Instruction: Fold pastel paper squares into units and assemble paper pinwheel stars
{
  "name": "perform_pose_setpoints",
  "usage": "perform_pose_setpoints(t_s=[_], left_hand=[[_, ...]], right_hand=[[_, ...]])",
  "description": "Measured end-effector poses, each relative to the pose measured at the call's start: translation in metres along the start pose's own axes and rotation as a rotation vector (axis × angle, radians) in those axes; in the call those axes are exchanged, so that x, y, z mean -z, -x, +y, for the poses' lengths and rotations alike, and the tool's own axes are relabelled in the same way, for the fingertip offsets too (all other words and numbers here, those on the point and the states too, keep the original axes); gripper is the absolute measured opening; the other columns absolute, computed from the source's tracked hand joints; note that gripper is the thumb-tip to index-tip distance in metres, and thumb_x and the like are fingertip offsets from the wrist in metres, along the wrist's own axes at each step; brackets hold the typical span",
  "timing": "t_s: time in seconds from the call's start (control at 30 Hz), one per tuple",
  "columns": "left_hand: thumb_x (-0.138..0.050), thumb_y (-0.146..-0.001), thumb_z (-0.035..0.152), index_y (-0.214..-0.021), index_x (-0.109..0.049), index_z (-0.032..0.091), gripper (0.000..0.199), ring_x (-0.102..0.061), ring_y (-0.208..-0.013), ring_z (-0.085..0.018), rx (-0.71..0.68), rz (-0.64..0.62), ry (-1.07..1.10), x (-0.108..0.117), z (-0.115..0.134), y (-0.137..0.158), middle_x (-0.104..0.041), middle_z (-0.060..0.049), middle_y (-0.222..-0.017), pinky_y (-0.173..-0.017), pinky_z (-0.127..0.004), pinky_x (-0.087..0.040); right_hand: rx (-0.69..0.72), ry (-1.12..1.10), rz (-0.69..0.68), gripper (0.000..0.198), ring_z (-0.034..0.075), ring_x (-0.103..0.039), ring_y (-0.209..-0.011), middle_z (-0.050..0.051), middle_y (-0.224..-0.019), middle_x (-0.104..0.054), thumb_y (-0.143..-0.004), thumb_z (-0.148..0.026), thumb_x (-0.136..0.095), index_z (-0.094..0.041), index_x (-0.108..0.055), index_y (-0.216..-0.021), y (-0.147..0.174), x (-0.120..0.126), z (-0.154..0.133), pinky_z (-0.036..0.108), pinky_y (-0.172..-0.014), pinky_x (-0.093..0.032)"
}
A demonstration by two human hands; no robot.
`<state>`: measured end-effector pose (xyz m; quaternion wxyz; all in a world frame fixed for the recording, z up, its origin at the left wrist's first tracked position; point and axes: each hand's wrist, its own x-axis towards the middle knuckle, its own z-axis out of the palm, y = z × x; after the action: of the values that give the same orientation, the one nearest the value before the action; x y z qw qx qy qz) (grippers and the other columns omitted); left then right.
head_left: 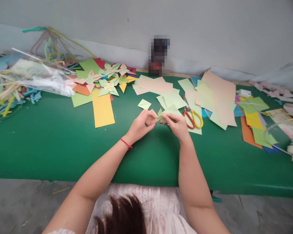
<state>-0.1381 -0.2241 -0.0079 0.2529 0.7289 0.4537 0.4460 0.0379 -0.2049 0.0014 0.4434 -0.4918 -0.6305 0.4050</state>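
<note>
Green paper (pixel 160 116), pale and folded small, sits between the two hands, just above the near side of the loose sheets in the middle of the table (pixel 146 162). The left hand (pixel 142 125) has its fingers curled, with thumb and forefinger closed at the paper's left end. The right hand (pixel 177 126) pinches the other end between thumb and fingers. Their grip hides part of the fold. Around the left wrist runs a thin red bracelet (pixel 126 143).

Just beyond the left hand lies a small pale green folded square (pixel 144 104), flat on the table. Near the right hand, scissors (pixel 192 113) with one red and one yellow handle rest on pale green sheets, blades pointing toward the wall. A yellow sheet (pixel 104 109) lies further left, its far end against a heap of folded pieces (pixel 109 83) in green, pink, orange and red. Beyond that heap, at the left, are a clear plastic bag (pixel 48 81) and tangled coloured strips (pixel 5 97). Large pink sheets (pixel 221 97) overlap green ones to the right.
</note>
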Motion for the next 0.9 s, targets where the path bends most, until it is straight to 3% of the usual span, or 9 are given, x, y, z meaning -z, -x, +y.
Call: perform_pose_setpoints(t_s=[0.43, 0.9], left_hand=[[-0.06, -0.072, 0.014, -0.096, -0.047, 0.021, 0.028, -0.054, -0.079, -0.012, 0.068, 0.004, 0.039, -0.0014, -0.0018, 0.0034, -0.055, 0.0, -0.094, -0.066, -0.021, -0.041], [-0.062, -0.072, 0.016, -0.095, -0.048, 0.019, 0.027, -0.055, -0.085, -0.013, 0.067, 0.016, 0.108, -0.0027, -0.003, 0.0033, -0.057, -0.002, -0.097, -0.074, -0.024, -0.043]], right_hand=[[-0.035, -0.028, -0.104, 0.021, 0.013, -0.063, -0.06, 0.001, -0.072, -0.068, -0.074, -0.039, -0.063, -0.022, -0.071, -0.084, 0.0015, -0.0002, -0.0011, 0.026, -0.056, -0.054], [-0.06, 0.01, -0.159, 0.026, 0.014, -0.06, -0.064, 0.003, -0.074, -0.068, -0.074, -0.042, -0.062, -0.019, -0.071, -0.084, 0.0017, 0.0028, -0.002, 0.028, -0.059, -0.052]])
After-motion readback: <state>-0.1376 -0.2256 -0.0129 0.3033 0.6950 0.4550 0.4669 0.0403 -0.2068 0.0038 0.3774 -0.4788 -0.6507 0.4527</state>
